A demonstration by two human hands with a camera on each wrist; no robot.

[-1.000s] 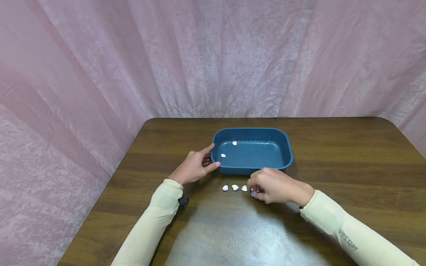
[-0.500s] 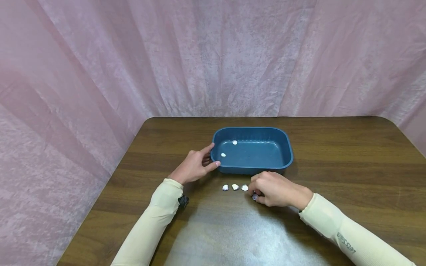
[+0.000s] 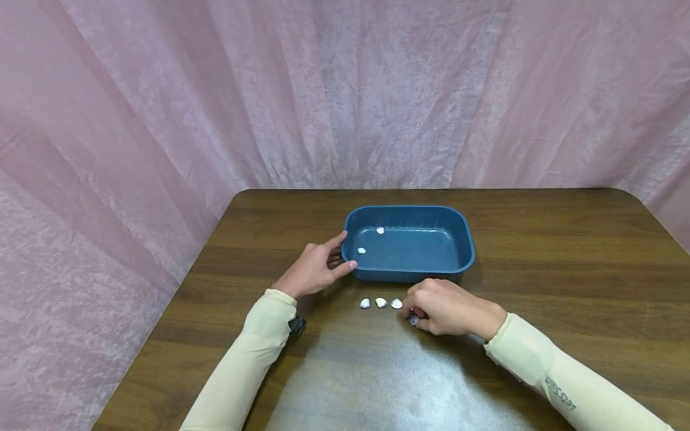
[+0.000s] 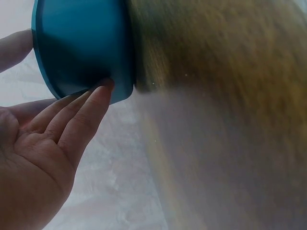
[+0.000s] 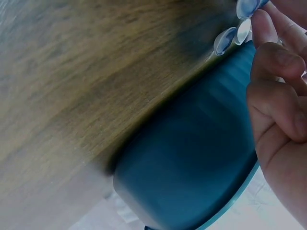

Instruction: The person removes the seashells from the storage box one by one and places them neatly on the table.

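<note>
A blue plastic tub (image 3: pixel 404 275) stands on the table, with two small white seashells (image 3: pixel 362 251) inside. My left hand (image 3: pixel 312 269) rests at its left end, thumb on the near corner; in the left wrist view the fingers (image 4: pixel 81 120) lie fairly straight against the outer wall. In front of the tub, my right hand (image 3: pixel 450 306) is low over the table, thumb and forefinger pinching a purplish seashell (image 3: pixel 413 319). Three pale seashells (image 3: pixel 381 303) lie in a row left of it. The right wrist view shows more seashells (image 5: pixel 224 41) beside the fingers, hidden by the hand from above.
The brown wood-grain table (image 3: pixel 566 269) has rounded far corners and a glossy reflection at the near side. A pink velvety curtain (image 3: pixel 350 96) hangs behind and to the left of it.
My right hand has drawn slightly toward me with the pinched seashell, uncovering more of the third seashell in the row. My left hand and the tub have stayed put.
</note>
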